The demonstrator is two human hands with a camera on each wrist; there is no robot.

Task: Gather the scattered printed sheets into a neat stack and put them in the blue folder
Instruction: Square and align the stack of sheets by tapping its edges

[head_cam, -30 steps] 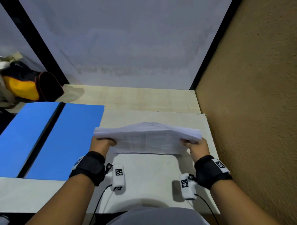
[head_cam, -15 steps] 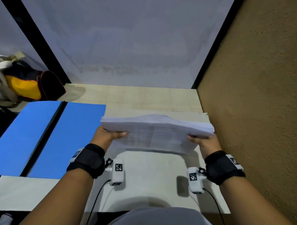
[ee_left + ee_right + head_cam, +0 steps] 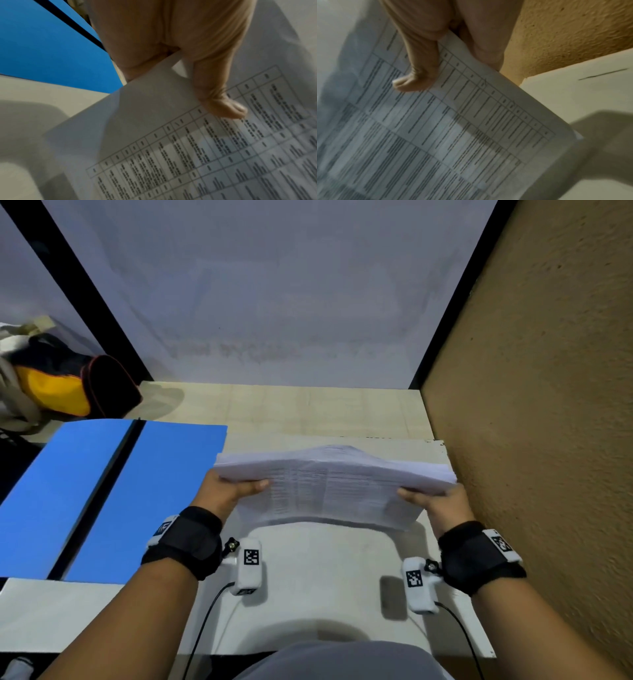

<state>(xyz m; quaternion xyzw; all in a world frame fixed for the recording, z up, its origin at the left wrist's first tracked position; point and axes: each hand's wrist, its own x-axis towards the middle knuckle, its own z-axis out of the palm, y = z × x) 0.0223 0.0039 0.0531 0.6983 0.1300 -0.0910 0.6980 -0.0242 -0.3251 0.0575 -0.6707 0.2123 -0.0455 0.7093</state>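
Sheets: the stack of printed sheets (image 3: 335, 484) is held up off the white table (image 3: 315, 577), between the two hands, its long edge running left to right and its middle bowed slightly upward.
Print: tables of small text on the face turned toward the person (image 3: 223, 155) — too blurred to read.
Left hand: the left hand (image 3: 224, 491) grips the stack's left end, thumb (image 3: 221, 102) pressed across the printed face, fingers hidden behind the paper.
Right hand: the right hand (image 3: 436, 501) grips the right end the same way — thumb (image 3: 414, 79) on the printed face, the rest behind.
Folder: the blue folder (image 3: 113, 494) lies open and flat on the table just left of the stack, a dark spine line down its middle; the stack's left corner overlaps the folder's right edge from the head view, though it hangs above it and does not touch.
Wrists: black straps with white marker tags on both, small white camera units below them, cables trailing back.
Bag: a black and yellow bag (image 3: 65, 385) sits beyond the folder at the far left.
Walls: a rough tan wall (image 3: 548, 405) close on the right, a pale panel (image 3: 274, 285) at the back.
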